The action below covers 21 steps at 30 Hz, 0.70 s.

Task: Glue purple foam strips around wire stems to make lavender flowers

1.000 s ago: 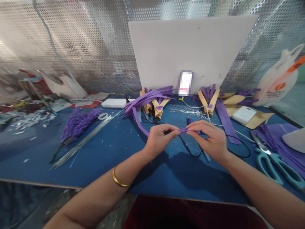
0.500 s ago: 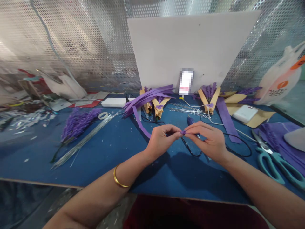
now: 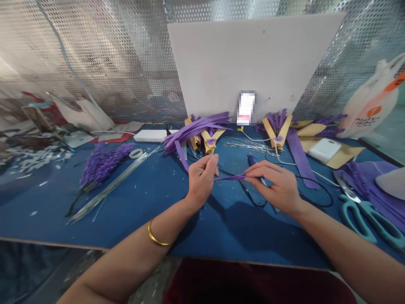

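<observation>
Purple fabric strip [image 3: 230,177] spanned the frame's centre, closed in the grip of my left hand [image 3: 201,181] and pinched by my right hand [image 3: 276,182], probably to keep it taut.

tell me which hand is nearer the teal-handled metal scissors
Right. The right hand, pinching the thin purple strip, is left of the teal-handled metal scissors, apart from them; the left hand is farther left, beyond the right hand.
</observation>
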Each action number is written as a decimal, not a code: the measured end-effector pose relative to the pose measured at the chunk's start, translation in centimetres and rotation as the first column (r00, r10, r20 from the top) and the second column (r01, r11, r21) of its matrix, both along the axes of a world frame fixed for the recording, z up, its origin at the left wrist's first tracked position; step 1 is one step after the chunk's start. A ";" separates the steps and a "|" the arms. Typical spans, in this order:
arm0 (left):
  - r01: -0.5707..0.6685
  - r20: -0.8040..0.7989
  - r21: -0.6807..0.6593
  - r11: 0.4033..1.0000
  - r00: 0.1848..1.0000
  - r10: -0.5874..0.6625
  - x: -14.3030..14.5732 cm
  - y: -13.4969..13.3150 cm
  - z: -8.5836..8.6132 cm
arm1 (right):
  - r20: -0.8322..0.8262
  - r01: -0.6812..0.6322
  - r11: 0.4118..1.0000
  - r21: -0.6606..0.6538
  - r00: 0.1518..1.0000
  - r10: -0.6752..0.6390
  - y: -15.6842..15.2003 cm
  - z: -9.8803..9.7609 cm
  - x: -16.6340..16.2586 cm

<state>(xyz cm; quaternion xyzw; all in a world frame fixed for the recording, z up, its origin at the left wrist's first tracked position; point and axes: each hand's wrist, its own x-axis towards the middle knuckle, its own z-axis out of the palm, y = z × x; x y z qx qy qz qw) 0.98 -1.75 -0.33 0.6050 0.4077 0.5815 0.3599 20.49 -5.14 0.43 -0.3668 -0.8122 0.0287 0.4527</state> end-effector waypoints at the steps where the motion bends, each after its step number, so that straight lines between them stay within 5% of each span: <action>1: -0.022 -0.012 0.017 1.000 1.000 0.022 -0.1 0.0 0.1 | -0.003 0.004 1.000 -0.002 1.000 -0.004 0.0 0.0 0.0; 8: 0.225 -0.287 -0.002 0.974 0.933 -0.216 0.6 -0.9 -0.1 | 0.005 0.016 1.000 0.001 1.000 -0.016 -0.1 -0.1 -0.1; 21: 0.250 -0.286 -0.107 0.962 0.919 -0.271 0.6 -0.8 -0.4 | 0.009 -0.006 1.000 -0.020 1.000 0.006 -0.1 -0.2 -0.1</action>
